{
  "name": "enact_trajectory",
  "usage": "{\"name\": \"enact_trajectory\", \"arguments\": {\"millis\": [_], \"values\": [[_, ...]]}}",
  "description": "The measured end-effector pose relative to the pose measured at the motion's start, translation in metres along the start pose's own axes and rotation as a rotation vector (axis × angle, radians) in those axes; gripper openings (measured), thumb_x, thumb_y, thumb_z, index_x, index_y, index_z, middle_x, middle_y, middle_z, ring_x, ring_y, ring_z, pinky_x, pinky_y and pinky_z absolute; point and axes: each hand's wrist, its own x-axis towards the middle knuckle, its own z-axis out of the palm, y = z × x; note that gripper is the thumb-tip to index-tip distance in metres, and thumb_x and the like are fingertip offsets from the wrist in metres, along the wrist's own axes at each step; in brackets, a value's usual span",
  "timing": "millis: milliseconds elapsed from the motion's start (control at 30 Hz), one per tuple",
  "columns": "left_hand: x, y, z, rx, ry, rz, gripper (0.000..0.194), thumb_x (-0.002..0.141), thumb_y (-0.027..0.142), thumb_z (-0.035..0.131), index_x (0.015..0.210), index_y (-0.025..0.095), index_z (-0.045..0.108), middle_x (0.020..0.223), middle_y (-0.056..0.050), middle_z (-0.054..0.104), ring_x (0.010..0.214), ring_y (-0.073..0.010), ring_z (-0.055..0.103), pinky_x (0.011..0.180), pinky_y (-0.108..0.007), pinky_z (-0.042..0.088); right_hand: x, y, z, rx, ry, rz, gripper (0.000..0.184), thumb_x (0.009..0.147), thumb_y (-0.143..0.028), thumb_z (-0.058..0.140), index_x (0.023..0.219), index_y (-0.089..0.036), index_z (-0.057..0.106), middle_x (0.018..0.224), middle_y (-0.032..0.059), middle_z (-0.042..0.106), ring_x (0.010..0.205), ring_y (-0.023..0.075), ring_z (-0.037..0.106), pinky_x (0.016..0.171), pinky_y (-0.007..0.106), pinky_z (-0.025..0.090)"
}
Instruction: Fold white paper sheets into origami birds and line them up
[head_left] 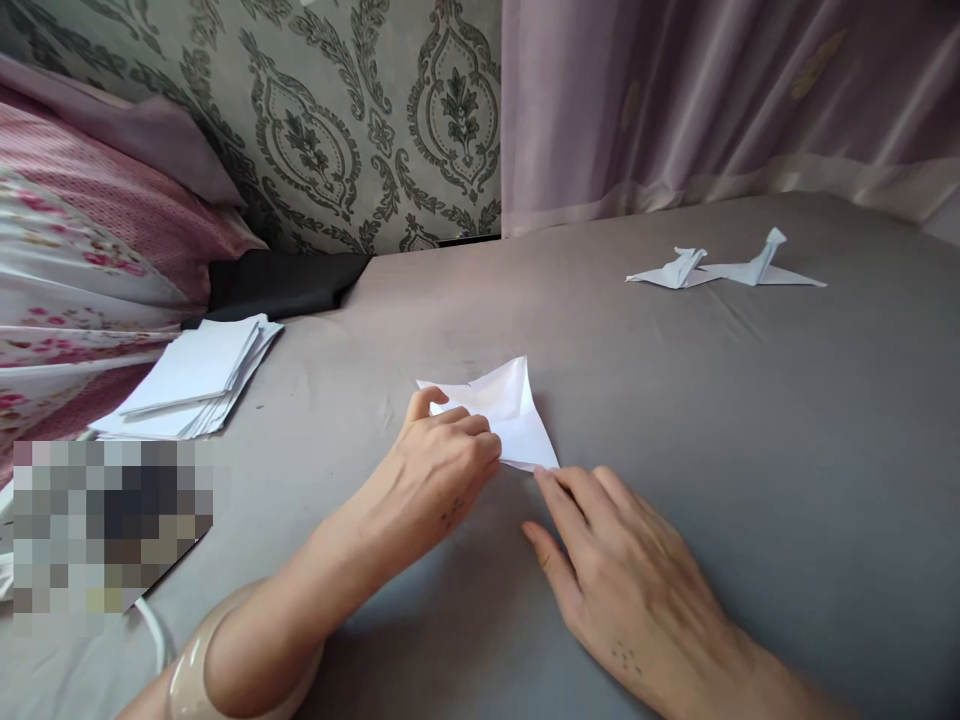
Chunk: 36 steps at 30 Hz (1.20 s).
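Observation:
A white, partly folded sheet of paper (517, 425) lies on the grey cloth-covered surface in front of me, with one corner raised at the back. My left hand (450, 455) rests on its left side, fingers curled down and pressed on the paper, covering part of it. At the sheet's near right corner, the index fingertip of my right hand (615, 550) touches the edge. That hand holds nothing; its fingers are stretched out and the thumb is spread apart from them.
Two folded paper figures (679, 272) stand at the back right. To the left lies a stack of white paper (195, 370), beside a black folded item (292, 282) and floral fabric (52, 240). A blurred-out object (112, 530) with a white cable (154, 635) is near left.

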Motion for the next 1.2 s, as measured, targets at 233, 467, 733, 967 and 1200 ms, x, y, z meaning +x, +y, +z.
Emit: {"name": "enact_trajectory", "arguments": {"millis": [233, 467, 733, 967, 1200], "values": [[0.003, -0.015, 0.011, -0.06, -0.014, 0.0, 0.034, 0.099, 0.028, 0.034, 0.08, 0.02, 0.061, 0.073, 0.001, 0.063, 0.069, -0.0133, 0.055, 0.089, -0.04, 0.026, 0.001, -0.003, 0.005, -0.047, -0.051, 0.022, 0.037, 0.089, -0.035, 0.051, 0.116, -0.011, 0.063, 0.086, 0.0101, 0.061, 0.076, 0.0221, 0.053, 0.063, 0.037, 0.045], [0.009, -0.022, 0.022, -0.085, 0.066, -0.088, 0.035, 0.096, 0.037, 0.043, 0.072, 0.019, 0.061, 0.072, 0.002, 0.064, 0.069, -0.0131, 0.057, 0.085, -0.038, 0.027, 0.0, -0.006, 0.007, -0.081, -0.045, 0.023, 0.044, 0.09, -0.037, 0.049, 0.118, -0.007, 0.063, 0.085, 0.0112, 0.06, 0.074, 0.0215, 0.051, 0.061, 0.037, 0.046], [0.011, -0.028, 0.022, -0.18, 0.087, -0.146, 0.024, 0.091, 0.037, 0.052, 0.076, 0.021, 0.062, 0.075, 0.002, 0.067, 0.07, -0.0143, 0.059, 0.089, -0.04, 0.029, 0.004, -0.006, 0.007, -0.089, -0.073, 0.014, 0.044, 0.091, -0.038, 0.047, 0.12, -0.009, 0.062, 0.084, 0.0098, 0.058, 0.074, 0.0212, 0.049, 0.06, 0.037, 0.045], [0.009, -0.036, 0.005, -0.359, 0.09, -0.227, 0.014, 0.089, 0.034, 0.055, 0.097, 0.029, 0.064, 0.088, 0.001, 0.068, 0.083, -0.0176, 0.059, 0.093, -0.041, 0.033, 0.008, -0.004, 0.007, -0.062, -0.127, 0.021, 0.047, 0.09, -0.039, 0.05, 0.126, -0.011, 0.058, 0.085, 0.0086, 0.058, 0.074, 0.021, 0.05, 0.061, 0.037, 0.046], [0.013, -0.042, 0.004, -0.542, 0.07, -0.289, 0.022, 0.089, 0.034, 0.055, 0.108, 0.027, 0.062, 0.088, 0.0, 0.066, 0.075, -0.0149, 0.055, 0.081, -0.034, 0.042, 0.011, -0.008, 0.008, -0.079, -0.133, 0.006, 0.049, 0.088, -0.038, 0.054, 0.126, -0.007, 0.057, 0.088, 0.0086, 0.059, 0.074, 0.0209, 0.052, 0.06, 0.037, 0.046]]}}
